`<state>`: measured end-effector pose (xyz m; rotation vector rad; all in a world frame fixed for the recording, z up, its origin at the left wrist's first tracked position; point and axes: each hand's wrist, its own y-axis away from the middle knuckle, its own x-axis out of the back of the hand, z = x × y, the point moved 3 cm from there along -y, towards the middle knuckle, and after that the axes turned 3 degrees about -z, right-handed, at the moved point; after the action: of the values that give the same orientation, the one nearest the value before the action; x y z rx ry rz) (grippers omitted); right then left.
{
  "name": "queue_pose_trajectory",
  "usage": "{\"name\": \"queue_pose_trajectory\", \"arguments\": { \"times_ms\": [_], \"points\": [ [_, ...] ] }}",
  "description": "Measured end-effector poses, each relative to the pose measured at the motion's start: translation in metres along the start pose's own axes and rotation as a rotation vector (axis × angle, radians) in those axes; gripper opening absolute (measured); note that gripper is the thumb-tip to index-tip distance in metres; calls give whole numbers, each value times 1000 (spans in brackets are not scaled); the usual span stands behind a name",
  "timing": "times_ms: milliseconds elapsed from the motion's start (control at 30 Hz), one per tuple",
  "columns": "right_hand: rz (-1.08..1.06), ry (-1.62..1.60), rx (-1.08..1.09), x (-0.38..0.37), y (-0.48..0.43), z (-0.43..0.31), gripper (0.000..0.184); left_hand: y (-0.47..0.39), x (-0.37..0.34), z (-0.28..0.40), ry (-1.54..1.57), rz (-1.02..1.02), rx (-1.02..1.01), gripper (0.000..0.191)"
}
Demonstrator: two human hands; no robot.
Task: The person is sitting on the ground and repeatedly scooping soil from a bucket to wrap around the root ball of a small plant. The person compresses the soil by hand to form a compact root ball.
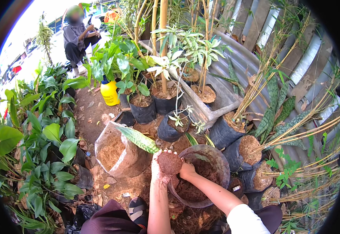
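My left hand (158,166) cups a round ball of brown soil (170,163) near the middle of the view. From the top of that ball a mottled snake plant leaf (139,139) points up and to the left. Against the ball's right side rests my right hand (186,169), its fingertips partly hidden, over the rim of a round basin (223,163). Dark, crumbly soil (191,190) lies inside the basin. Left of my hands stands a whitish sack (134,161) with its top rolled open and dry brown fibre (110,153) within.
A yellow spray bottle (110,93) stands among black plant bags (143,112) ahead. More bags (227,131) curve along the right beside corrugated sheeting (225,63). Leafy plants (67,149) fill the left. Another person (77,41) squats at the upper left.
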<state>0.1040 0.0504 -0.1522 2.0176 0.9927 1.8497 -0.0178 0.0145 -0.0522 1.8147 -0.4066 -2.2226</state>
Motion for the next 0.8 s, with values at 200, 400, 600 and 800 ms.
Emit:
{"name": "queue_pose_trajectory", "arguments": {
  "times_ms": [200,400,600,800],
  "points": [
    [-410,88,213,-32,-7,-7,54,2,-2,0,68,-38,47,20],
    [-323,194,93,-8,-12,11,51,5,-3,0,52,37,44,21],
    [-493,50,532,-54,-24,-25,32,4,-1,1,33,24,42,21],
    [32,63,307,-21,-57,21,21,-1,3,-1,41,0,32,21]
  ]
}}
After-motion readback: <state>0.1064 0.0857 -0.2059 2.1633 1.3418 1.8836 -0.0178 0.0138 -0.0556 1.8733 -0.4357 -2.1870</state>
